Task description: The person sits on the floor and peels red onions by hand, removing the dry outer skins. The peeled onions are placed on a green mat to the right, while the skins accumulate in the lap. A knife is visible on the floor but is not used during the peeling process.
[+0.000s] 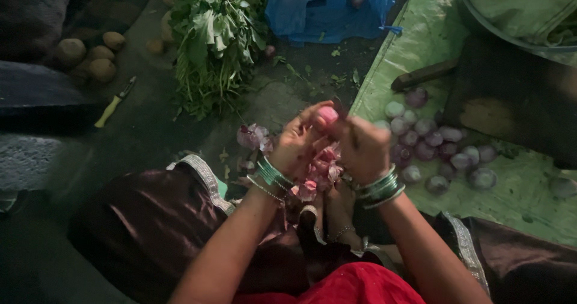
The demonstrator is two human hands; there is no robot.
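Note:
My left hand (296, 143) holds a small pink onion (327, 115) at its fingertips. My right hand (363, 147) is closed around a small knife whose blade (339, 108) rests against the onion. Both wrists wear green bangles. Below the hands lies a heap of pink onion skins (317, 171). Several peeled onions (433, 147) sit to the right on a pale green sack (421, 33).
A bunch of leafy greens (213, 33) lies ahead on the floor, a blue plastic bag (327, 6) behind it. Potatoes (90, 54) and a yellow-handled peeler (114, 104) are at the left. A dark wooden board (511, 99) and a knife handle (424, 75) rest on the sack.

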